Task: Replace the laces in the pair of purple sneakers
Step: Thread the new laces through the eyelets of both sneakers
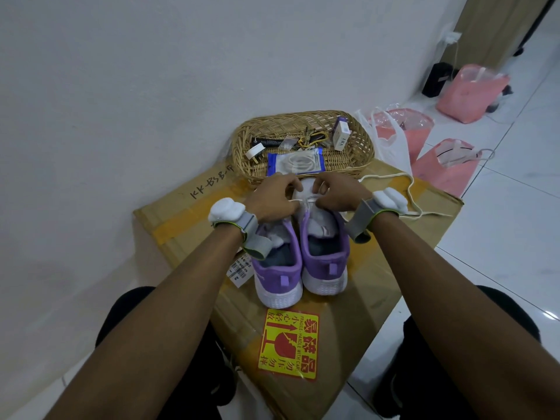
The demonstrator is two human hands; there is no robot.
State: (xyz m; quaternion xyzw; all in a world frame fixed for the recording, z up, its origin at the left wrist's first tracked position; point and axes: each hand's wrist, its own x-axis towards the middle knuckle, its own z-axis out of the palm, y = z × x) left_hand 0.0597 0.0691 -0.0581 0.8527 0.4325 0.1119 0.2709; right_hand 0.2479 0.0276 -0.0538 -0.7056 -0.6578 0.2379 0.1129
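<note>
View: head cam, looking down along both forearms.
Sneakers: pair with purple knit uppers and white ribbed rubber soles, heels twd camera. They stand side by side, touching, mid-top of the box. Left sneaker (277, 268), right sneaker (324, 262), each w/ a small purple heel loop.
L hand: left hand (272, 197) over the front of the right sneaker, fingers curled, thumb + forefinger pinching the white lace (306, 203).
R hand: right hand (336, 192) just beside the left hand, fingers curled in, pinching the same lace at the eyelet area.
Lace: thin and white. Only a short run shows btwn the hands; the rest is hidden under the fingers.
Loose lace: cream cord (409, 189) looped on the box's far-right corner, behind the right wrist.
Wrists: grey fabric straps (225, 212) w/ white padded lumps, one per wrist.
Box: brown cardboard box (348, 328) w/ yellowish tape strips and marker scrawl at far left.
Sticker: square, glossy red/yellow fragile sticker (288, 344) on the box just in front of the heels.
Tag: white barcode tag (239, 269) beside the left sneaker's outer side.
Basket: oval woven wicker basket (303, 122) at the box's far edge by the wall, just beyond the hands.
In basket: blue-edged clear packet (295, 162) w/ coiled white laces on the near side; small white carton (341, 136) upright at the right end; white plug (253, 153) at the left; other bits too small to ID.
Floor: glossy white tiles (500, 237) on the right; pink plastic bags (469, 92), well apart from the sneakers.
</note>
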